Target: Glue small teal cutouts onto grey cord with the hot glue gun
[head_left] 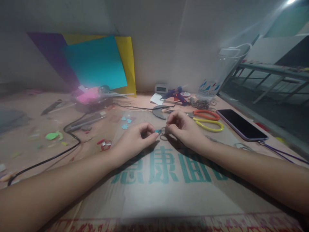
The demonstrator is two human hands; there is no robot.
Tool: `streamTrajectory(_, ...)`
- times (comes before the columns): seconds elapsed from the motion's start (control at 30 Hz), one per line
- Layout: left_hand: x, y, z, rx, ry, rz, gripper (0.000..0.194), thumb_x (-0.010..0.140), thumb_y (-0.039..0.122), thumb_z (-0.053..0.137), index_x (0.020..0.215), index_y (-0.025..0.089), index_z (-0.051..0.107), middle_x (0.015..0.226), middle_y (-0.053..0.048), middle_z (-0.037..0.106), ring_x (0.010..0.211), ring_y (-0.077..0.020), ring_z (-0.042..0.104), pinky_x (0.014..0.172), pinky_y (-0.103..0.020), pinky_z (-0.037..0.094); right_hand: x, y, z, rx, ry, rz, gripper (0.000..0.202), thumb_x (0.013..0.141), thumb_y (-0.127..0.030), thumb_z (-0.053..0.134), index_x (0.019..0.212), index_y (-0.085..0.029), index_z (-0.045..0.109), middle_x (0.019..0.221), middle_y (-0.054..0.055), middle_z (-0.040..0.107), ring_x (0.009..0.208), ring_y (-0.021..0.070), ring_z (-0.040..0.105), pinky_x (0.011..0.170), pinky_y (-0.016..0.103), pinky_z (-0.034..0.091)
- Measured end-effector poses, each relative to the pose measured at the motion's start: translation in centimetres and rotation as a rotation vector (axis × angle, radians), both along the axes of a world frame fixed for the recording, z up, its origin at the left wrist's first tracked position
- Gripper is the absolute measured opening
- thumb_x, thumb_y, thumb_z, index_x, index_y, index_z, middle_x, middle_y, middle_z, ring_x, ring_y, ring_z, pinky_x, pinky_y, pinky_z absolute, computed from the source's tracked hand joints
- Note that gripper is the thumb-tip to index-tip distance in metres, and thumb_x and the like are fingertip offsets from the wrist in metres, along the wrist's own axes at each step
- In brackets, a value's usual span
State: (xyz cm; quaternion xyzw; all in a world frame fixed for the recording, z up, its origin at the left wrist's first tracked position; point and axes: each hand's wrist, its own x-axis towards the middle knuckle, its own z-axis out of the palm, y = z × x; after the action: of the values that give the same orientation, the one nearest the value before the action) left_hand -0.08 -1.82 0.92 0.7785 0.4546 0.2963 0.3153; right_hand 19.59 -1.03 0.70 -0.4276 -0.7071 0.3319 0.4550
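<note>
My left hand (137,141) is closed in a pinch on a small teal piece (158,131), held just above the cardboard. Close beside it, my right hand (182,130) has its thumb and fingers pressed together; what is between them is too small to make out. Thin metal loops (163,138) show between the two hands, partly covered by the right fingers; I cannot tell whether they are held. Several light-blue cut-out shapes (125,126) lie beyond my left hand. Scissors with an orange and yellow handle (209,126) lie behind my right hand.
A phone (241,124) lies at the right. At the back stand a glue gun (175,94), a small digital clock (161,88) and a clear plastic cup (210,80). Coloured sheets (96,64) lean on the wall. A black cable (50,158) crosses the left side.
</note>
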Motion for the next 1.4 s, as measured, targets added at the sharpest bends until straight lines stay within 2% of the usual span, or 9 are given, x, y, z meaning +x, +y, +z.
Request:
streamTrajectory(0.27,0.0,0.1,-0.1,0.008,0.005,-0.008,0.023,0.084,0.039,0.052,0.077,0.018,0.058,0.074,0.000,0.064,0.068,-0.0144,0.057,0.064,-0.024,0.043,-0.1,-0.3,0.0,-0.074,0.014,-0.010,0.012,0.079,-0.016,0.050,0.080,-0.023,0.042,0.065,-0.004,0.045,0.055,0.0113,0.044,0.050,0.024,0.036)
streamTrajectory(0.43,0.0,0.1,-0.1,0.010,0.001,-0.004,0.021,0.084,0.038,0.053,0.077,0.018,0.059,0.073,0.001,0.064,0.067,-0.0138,0.057,0.063,-0.023,0.043,0.0,-0.1,-0.1,-0.084,0.043,-0.008,0.011,0.080,-0.016,0.049,0.081,-0.023,0.041,0.066,-0.005,0.047,0.055,0.0107,0.047,0.050,0.024,0.038)
streamTrajectory(0.57,0.0,0.1,-0.2,0.024,0.009,-0.009,0.021,0.084,0.038,0.053,0.077,0.019,0.059,0.074,0.001,0.064,0.068,-0.0137,0.057,0.064,-0.023,0.043,-0.1,-0.1,0.0,-0.092,0.058,0.023,0.010,0.081,-0.020,0.053,0.090,-0.021,0.047,0.072,-0.004,0.051,0.057,0.0096,0.052,0.052,0.023,0.041)
streamTrajectory(0.67,0.0,0.1,-0.1,0.033,0.017,-0.002,0.020,0.084,0.037,0.053,0.078,0.019,0.059,0.075,0.001,0.064,0.070,-0.0143,0.057,0.064,-0.024,0.042,-0.1,-0.3,0.4,-0.115,0.008,0.027,0.010,0.085,-0.026,0.052,0.090,-0.019,0.055,0.068,-0.004,0.052,0.054,0.0085,0.049,0.050,0.022,0.038)
streamTrajectory(0.77,0.0,0.0,0.0,0.037,0.021,-0.012,0.019,0.083,0.035,0.053,0.078,0.019,0.059,0.076,0.001,0.064,0.070,-0.0143,0.057,0.065,-0.024,0.043,-0.1,-0.6,0.7,-0.126,-0.110,0.000,0.022,0.088,-0.035,0.050,0.082,-0.017,0.060,0.061,-0.003,0.052,0.052,0.0091,0.047,0.047,0.022,0.036)
streamTrajectory(0.87,0.1,-0.1,0.1,0.034,0.030,-0.016,0.018,0.083,0.034,0.053,0.078,0.019,0.060,0.075,0.001,0.064,0.069,-0.0141,0.057,0.065,-0.024,0.042,-0.1,-0.8,0.8,-0.115,-0.152,0.034,0.029,0.089,-0.040,0.048,0.083,-0.017,0.063,0.063,-0.001,0.057,0.054,0.0104,0.051,0.049,0.023,0.038)
streamTrajectory(1.03,0.0,-0.2,0.0,0.042,0.013,-0.031,0.017,0.083,0.033,0.054,0.077,0.018,0.060,0.072,0.002,0.064,0.067,-0.0127,0.056,0.061,-0.022,0.041,-0.3,-1.1,0.8,-0.069,-0.198,0.068,0.021,0.084,-0.034,0.056,0.091,-0.017,0.064,0.076,0.002,0.065,0.063,0.0118,0.058,0.056,0.023,0.043)
streamTrajectory(1.17,0.0,-0.2,-0.3,0.068,0.006,-0.031,0.018,0.083,0.034,0.054,0.076,0.018,0.061,0.071,0.003,0.064,0.066,-0.0124,0.056,0.060,-0.022,0.041,-0.4,-1.2,0.9,-0.035,-0.248,0.058,0.015,0.083,-0.029,0.058,0.088,-0.016,0.064,0.078,0.002,0.066,0.066,0.0120,0.058,0.060,0.023,0.045)
streamTrajectory(1.4,0.0,-0.1,-0.5,0.078,0.003,-0.055,0.017,0.083,0.031,0.054,0.075,0.018,0.060,0.070,0.002,0.064,0.067,-0.0127,0.057,0.059,-0.021,0.042,-0.7,-1.2,1.0,-0.037,-0.292,0.018,0.014,0.081,-0.029,0.059,0.083,-0.017,0.064,0.074,0.001,0.065,0.066,0.0124,0.058,0.059,0.023,0.045)
